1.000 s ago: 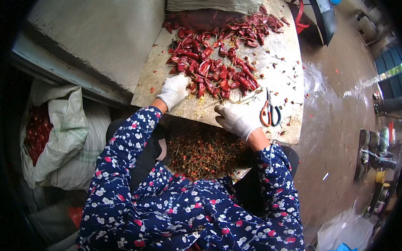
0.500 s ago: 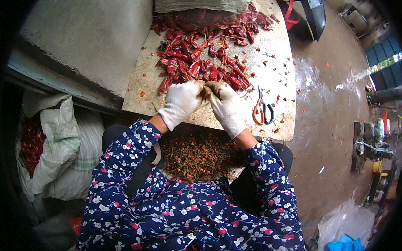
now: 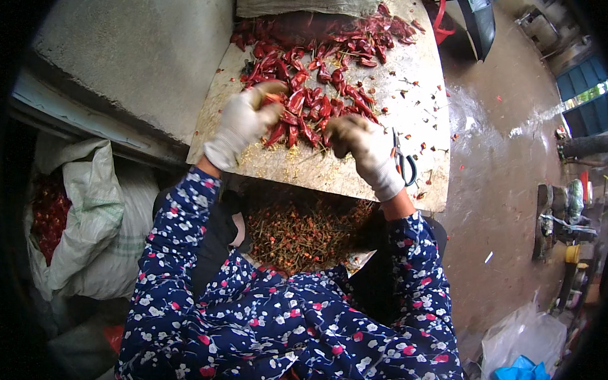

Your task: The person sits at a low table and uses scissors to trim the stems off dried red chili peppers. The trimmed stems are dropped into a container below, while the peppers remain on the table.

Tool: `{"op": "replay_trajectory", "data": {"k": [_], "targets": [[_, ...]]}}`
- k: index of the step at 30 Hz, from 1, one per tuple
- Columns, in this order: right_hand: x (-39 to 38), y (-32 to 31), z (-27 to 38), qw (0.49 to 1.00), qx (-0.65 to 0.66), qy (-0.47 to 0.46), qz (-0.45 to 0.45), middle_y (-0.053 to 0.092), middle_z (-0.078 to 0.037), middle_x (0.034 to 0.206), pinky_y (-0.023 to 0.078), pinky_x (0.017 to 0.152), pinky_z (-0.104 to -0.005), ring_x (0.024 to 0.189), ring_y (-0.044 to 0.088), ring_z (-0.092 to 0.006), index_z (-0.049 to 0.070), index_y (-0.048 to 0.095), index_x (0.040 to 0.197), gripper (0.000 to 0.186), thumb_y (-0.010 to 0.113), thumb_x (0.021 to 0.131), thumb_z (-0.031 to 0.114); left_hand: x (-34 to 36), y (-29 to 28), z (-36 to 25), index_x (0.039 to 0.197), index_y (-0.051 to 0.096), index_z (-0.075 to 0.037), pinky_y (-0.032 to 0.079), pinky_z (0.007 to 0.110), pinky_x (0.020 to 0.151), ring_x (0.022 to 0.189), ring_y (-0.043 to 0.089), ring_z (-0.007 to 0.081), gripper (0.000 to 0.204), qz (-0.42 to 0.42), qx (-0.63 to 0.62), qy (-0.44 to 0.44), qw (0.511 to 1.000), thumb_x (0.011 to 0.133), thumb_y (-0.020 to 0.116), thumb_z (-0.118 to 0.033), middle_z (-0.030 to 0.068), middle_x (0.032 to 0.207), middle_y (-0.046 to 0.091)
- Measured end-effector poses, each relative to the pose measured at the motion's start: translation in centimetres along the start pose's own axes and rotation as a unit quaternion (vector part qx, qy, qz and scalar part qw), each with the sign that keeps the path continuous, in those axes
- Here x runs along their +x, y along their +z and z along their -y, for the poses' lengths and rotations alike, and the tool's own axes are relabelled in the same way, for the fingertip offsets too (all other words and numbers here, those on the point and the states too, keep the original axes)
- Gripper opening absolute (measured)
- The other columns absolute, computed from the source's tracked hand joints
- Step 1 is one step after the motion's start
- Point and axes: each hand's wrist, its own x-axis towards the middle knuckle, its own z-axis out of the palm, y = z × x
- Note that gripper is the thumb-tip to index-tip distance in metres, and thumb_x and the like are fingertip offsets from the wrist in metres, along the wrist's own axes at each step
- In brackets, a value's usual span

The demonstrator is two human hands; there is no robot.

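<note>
Dried red chili peppers lie in a loose pile across the pale board. My left hand, in a white glove, is over the left side of the pile, its fingers closed on a red chili pepper. To the right, my right hand, in a stained glove, has its fingers curled above the board; what is in them, if anything, cannot be made out. Snips lie by that wrist, partly hidden behind it. Below the board's front edge, many cut stems and caps fill a container between my knees.
A pale sack lies behind the pile. An open woven sack of red chilies stands at left, beside a concrete block. Stem bits dot the board's right side. A black umbrella and red basket are at far right.
My hands, which were together at the pile's front edge, have moved apart. The left has gone left and forward with a chili pepper; the right has moved right and nearer me, partly covering the snips.
</note>
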Motion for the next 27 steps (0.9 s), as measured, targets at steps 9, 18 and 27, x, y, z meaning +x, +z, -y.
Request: {"op": "replay_trajectory", "data": {"k": [9,18,27], "targets": [[-1.6,1.4,-0.3,0.834,-0.493,0.117,0.217,0.069,-0.017,0.080,0.055,0.073,-0.0458,0.077,0.068,-0.0393,0.011,0.071,0.092,0.026,0.064,0.090,0.035,2.4,-4.9,11.7,0.117,0.069,-0.004,0.056,0.037,0.070,0.077,0.069,0.0226,0.044,0.067,0.289,-0.058,0.953,0.089,0.074,-0.038,0.0165,0.093,0.072],[-0.7,1.5,-2.6,0.868,-0.486,-0.031,0.093,0.069,-0.019,0.082,0.055,0.072,-0.0492,0.080,0.069,-0.0404,0.008,0.070,0.090,0.027,0.063,0.093,0.034,2.9,-1.7,7.7,0.123,0.065,-0.005,0.049,0.024,0.055,0.067,0.062,0.0056,0.032,0.050,0.076,-0.148,0.985,0.091,0.071,-0.007,0.0021,0.078,0.069],[1.3,2.4,-3.6,0.955,-0.243,-0.121,-0.122,0.070,-0.020,0.104,0.054,0.083,-0.0405,0.094,0.069,-0.0354,0.006,0.067,0.121,0.036,0.072,0.093,0.028,0.0,1.3,1.5,0.126,0.058,-0.004,0.045,0.021,0.049,0.062,0.063,0.0058,0.037,0.168,-0.253,-0.188,0.934,0.093,0.072,-0.011,0.0015,0.086,0.069]]}}
